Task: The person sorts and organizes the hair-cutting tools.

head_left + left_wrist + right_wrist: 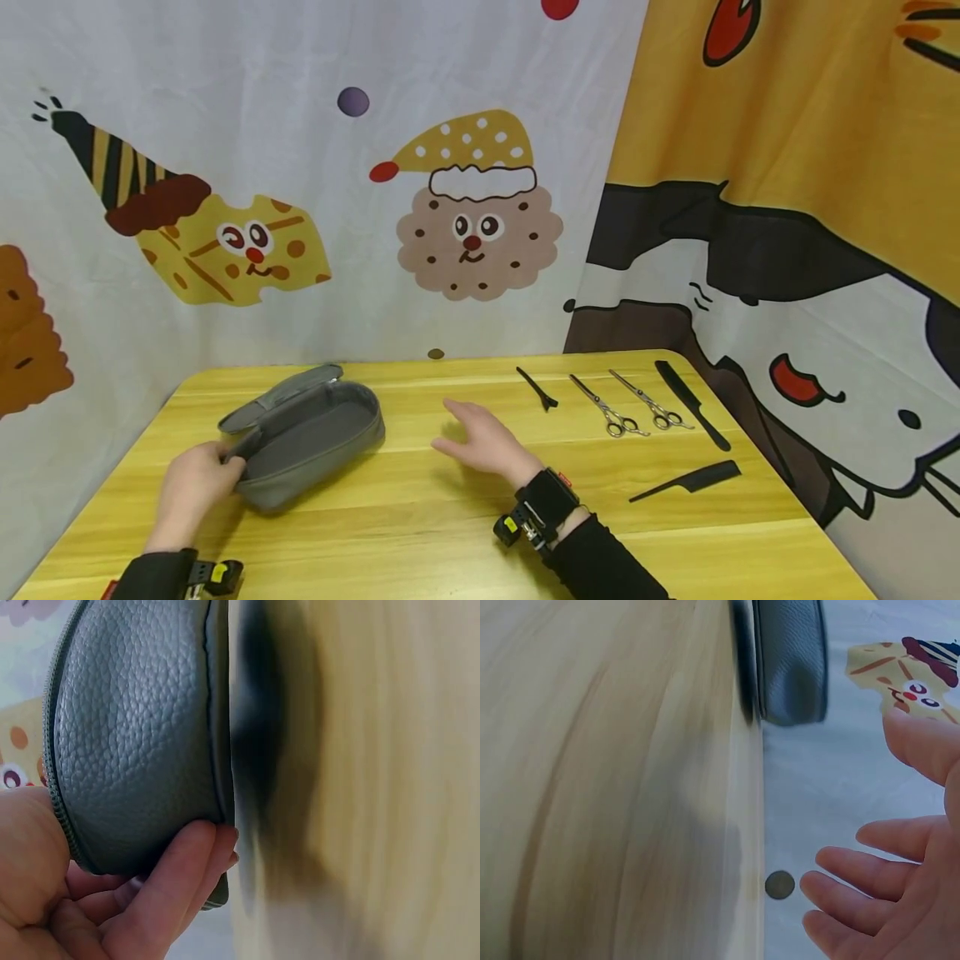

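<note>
A grey zippered pouch [315,454] with a pebbled, leather-like surface stands on the left of the table, its lid [288,393] folded back and its inside showing. My left hand [197,483] grips the pouch's near left end, thumb at the rim. In the left wrist view, the fingers [169,889] curl round the end of the pouch's wall [139,735]. My right hand [483,443] hovers over the middle of the table, apart from the pouch, its fingers extended and holding nothing. The right wrist view shows those fingers [870,874] spread.
On the right of the wooden table [420,533] lie a black hair clip [537,388], two pairs of scissors [606,408] [648,402], a black comb [690,404] and a black tail comb [697,478]. A printed curtain [300,167] hangs behind the table.
</note>
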Tool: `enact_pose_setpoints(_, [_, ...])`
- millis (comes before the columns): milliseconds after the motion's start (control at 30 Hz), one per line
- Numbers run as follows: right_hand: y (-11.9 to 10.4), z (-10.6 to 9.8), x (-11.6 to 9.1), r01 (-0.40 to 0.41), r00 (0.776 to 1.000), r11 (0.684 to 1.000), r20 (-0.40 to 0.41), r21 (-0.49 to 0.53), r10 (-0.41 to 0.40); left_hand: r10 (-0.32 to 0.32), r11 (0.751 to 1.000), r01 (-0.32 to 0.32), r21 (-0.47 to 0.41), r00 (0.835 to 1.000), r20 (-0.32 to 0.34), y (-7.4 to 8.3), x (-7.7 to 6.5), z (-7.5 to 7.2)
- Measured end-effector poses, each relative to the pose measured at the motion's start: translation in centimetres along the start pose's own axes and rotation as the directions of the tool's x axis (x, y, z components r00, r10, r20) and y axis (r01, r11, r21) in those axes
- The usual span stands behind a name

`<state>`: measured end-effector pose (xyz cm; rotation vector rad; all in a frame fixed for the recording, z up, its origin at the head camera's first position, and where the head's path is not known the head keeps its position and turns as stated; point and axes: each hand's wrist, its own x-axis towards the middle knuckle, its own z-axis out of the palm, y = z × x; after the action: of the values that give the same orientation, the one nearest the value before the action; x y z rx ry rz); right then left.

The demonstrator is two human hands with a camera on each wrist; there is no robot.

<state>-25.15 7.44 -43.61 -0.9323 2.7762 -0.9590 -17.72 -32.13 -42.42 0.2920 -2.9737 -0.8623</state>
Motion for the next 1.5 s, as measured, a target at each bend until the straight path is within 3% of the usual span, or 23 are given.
enact_pose_setpoints(100, [-0.4,0.3,0.3,-0.017,1.0,0.999,0.001,0.031,0.017,0.019,1.0,-0.019,-0.015,1.0,0.0,0.9,-0.3,0.1])
enact_pose_setpoints(267, [-1.0,0.5,0.5,-0.049,0.999,0.994,-0.008,0.1,0.05,0.105,0.994,-0.106,-0.024,0.993,-0.046,2.5,-0.8,0.6])
enact_pose_setpoints(500, [-1.2,0.0,0.1,-0.048,0.996,0.978,-0.07,0.201,0.064,0.204,0.978,-0.207,-0.025,0.974,-0.097,4.9,-1.3,1.5])
enact_pose_setpoints(767, [-0.7,-1.2,-1.1,-0.052,0.988,0.978,-0.132,0.204,0.08,0.302,0.949,-0.31,-0.054,0.945,-0.13,8.0,-1.7,3.1])
enact_pose_setpoints(900, [-0.4,-1.8,-1.7,-0.026,0.986,0.988,-0.16,0.154,0.05,0.32,0.941,-0.332,-0.071,0.937,-0.137,9.3,-1.6,4.1])
enact_pose_setpoints(1167, [0.8,-3.1,-3.5,-0.049,0.977,0.996,-0.205,0.075,0.063,0.305,0.94,-0.318,-0.125,0.946,-0.11,11.3,-1.3,6.1])
enact_pose_setpoints(1500, [2.4,-4.2,-5.5,-0.104,0.969,0.992,-0.217,0.076,0.118,0.362,0.915,-0.376,-0.147,0.926,-0.109,13.6,-0.9,8.0])
